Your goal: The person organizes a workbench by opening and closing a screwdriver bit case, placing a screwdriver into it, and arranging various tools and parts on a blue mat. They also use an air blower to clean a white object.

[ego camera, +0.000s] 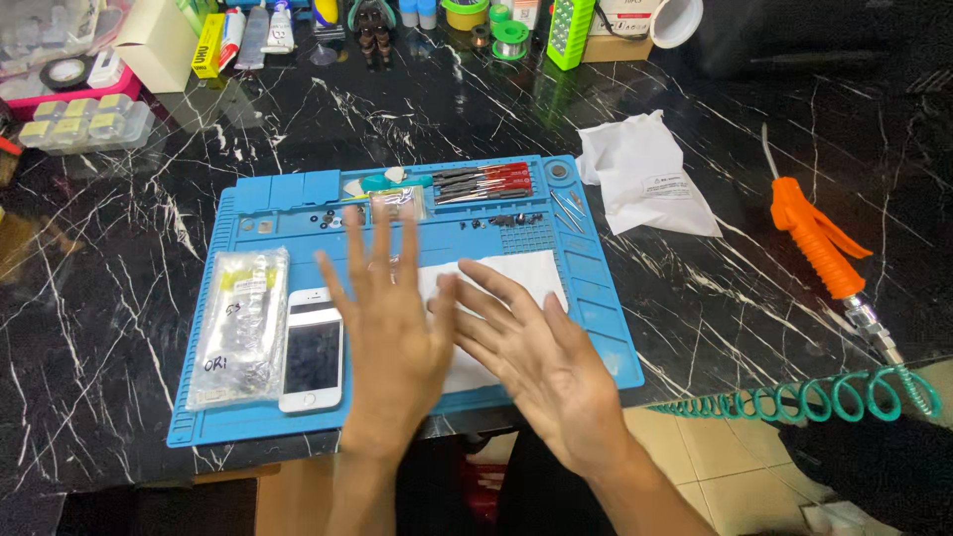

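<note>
Both hands, left (392, 328) and right (541, 352), hover empty with fingers spread over the mat (596, 288); the phone (312, 349) lies untouched, awaiting a grasp.

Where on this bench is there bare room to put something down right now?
Bare marble lies between the blue mat and the orange air gun, below the white pouch. More lies left of the mat. The mat is crowded: foil bag, white phone, left hand and right hand over the white cloth.
</note>
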